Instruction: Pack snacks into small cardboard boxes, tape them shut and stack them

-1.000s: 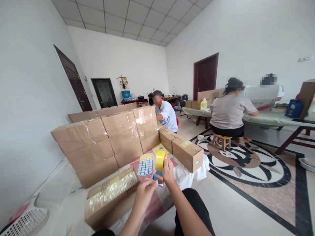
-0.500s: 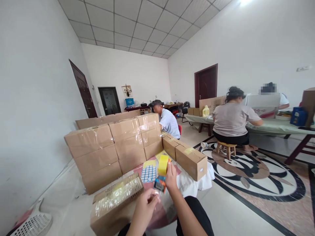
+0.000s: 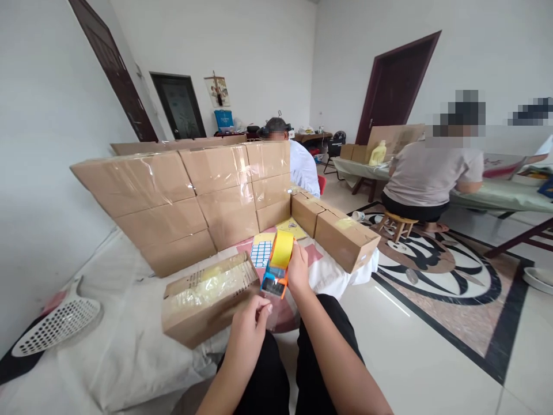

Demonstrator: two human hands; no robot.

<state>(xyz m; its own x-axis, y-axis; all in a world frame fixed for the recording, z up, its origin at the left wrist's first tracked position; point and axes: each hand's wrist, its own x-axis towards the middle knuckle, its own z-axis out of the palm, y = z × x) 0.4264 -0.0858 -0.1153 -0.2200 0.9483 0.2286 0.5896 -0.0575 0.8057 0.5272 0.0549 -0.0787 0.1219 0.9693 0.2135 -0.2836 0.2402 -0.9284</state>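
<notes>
My right hand (image 3: 298, 267) grips a tape dispenser (image 3: 276, 271) with an orange and blue body and a yellow roll of tape, held above the table. My left hand (image 3: 247, 329) is nearer to me and pinches the clear free end of the tape (image 3: 268, 300) pulled from the dispenser. Just left of both hands lies a cardboard box (image 3: 209, 297) with clear tape along its top. A sheet of blue and white stickers (image 3: 260, 252) lies on the table behind the dispenser.
A wall of sealed cardboard boxes (image 3: 181, 196) stands at the back of the cloth-covered table (image 3: 129, 346), with two more boxes (image 3: 341, 233) on the right. A white perforated scoop (image 3: 56, 325) lies far left. Other people sit at a second table (image 3: 496, 196).
The view has tipped down and nearer the table. My left hand has drawn back toward me with the tape end, away from the dispenser, which stays in my right hand.
</notes>
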